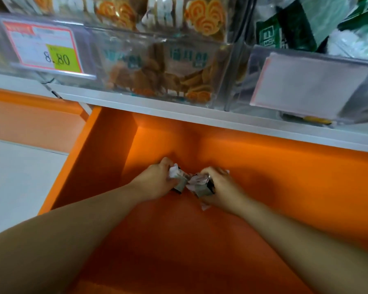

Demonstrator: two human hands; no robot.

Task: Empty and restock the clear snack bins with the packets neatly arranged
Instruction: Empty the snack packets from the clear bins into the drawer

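Clutching small crumpled packets (179, 183), the left grip (159, 180) and right grip (220, 187) sat together low in the orange drawer (274, 170), straight below the clear snack bin (157, 66), so restocking likely meant lifting upward, left grip marginally nearer.

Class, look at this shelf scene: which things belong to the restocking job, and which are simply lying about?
Job: left hand and right hand, each gripping small grey-and-white packets; clear plastic bin of orange swirl-biscuit packets.
Lying about: red-edged price label with yellow 8.80 sticker; blank white card; white shelf.
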